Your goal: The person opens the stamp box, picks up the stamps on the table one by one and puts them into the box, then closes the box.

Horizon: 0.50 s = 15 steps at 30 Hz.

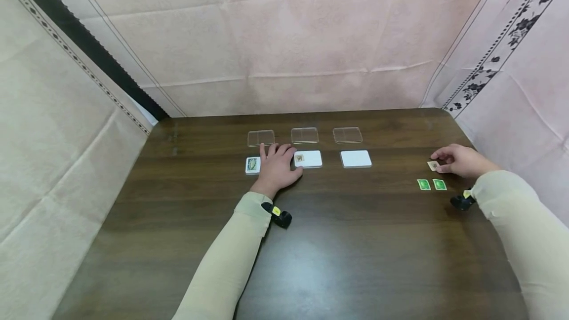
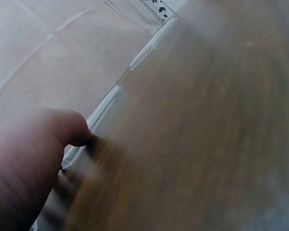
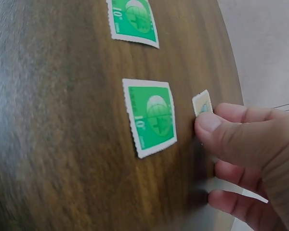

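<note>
My right hand (image 1: 460,160) pinches a small pale stamp (image 3: 202,102) between thumb and finger at the table's right side. Two green stamps (image 1: 424,184) lie flat just nearer to me; one green stamp (image 3: 151,118) shows a globe-like design and "10" in the right wrist view. My left hand (image 1: 275,169) lies with spread fingers over the left white case (image 1: 250,172) and against the middle white case (image 1: 314,158), partly covering both. A greenish stamp (image 1: 254,164) is on the left case, a brownish stamp (image 1: 300,158) on the middle one. The right white case (image 1: 355,159) bears no stamp.
Three clear plastic lids, among them a left lid (image 1: 261,138), a middle lid (image 1: 304,135) and a right lid (image 1: 347,135), lie in a row behind the cases. Pale cloth (image 1: 284,38) hangs beyond the dark wooden table (image 1: 355,260).
</note>
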Tool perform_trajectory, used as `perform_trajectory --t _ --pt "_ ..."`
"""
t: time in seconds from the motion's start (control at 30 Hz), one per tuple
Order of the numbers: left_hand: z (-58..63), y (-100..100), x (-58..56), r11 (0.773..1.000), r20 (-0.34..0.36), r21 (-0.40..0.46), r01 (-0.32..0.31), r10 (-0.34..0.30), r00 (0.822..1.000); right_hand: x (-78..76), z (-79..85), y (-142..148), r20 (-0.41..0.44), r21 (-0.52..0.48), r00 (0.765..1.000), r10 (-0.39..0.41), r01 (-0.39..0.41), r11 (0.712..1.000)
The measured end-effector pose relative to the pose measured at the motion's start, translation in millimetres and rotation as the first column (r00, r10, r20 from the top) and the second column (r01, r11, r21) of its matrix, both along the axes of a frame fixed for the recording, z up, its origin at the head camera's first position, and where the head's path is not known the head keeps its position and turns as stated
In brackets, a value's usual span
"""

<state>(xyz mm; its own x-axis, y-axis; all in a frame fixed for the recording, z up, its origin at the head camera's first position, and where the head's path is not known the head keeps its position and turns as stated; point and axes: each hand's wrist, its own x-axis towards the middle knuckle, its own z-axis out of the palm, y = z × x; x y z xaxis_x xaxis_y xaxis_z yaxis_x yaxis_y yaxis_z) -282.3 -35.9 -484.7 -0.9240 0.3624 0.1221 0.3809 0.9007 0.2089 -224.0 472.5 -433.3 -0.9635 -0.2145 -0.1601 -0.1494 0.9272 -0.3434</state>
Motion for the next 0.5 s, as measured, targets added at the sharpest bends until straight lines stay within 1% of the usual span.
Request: perform_trajectory --t 0.13,0.33,0.43,0.5 --pt "0.1 0.3 0.6 1.000 0.004 0.000 -0.002 0.002 1.000 -0.4 -2.6 1.0 -0.008 -0.006 1.000 -0.015 0.015 1.000" --pt "1.1 0.8 1.4 1.000 0.012 -0.002 -0.003 0.003 1.000 -2.0 -4.3 0.3 -0.012 -0.029 1.000 -0.001 0.001 1.000" --pt "1.2 0.7 1.1 1.000 0.015 -0.004 -0.001 0.001 1.000 -1.6 -4.7 -0.1 -0.010 -0.046 1.000 -0.012 0.011 0.999" --pt "1.7 0.4 0.9 1.000 0.018 -0.005 -0.002 0.003 1.000 -0.9 -5.8 0.4 -0.029 -0.046 0.999 -0.021 0.020 0.999"
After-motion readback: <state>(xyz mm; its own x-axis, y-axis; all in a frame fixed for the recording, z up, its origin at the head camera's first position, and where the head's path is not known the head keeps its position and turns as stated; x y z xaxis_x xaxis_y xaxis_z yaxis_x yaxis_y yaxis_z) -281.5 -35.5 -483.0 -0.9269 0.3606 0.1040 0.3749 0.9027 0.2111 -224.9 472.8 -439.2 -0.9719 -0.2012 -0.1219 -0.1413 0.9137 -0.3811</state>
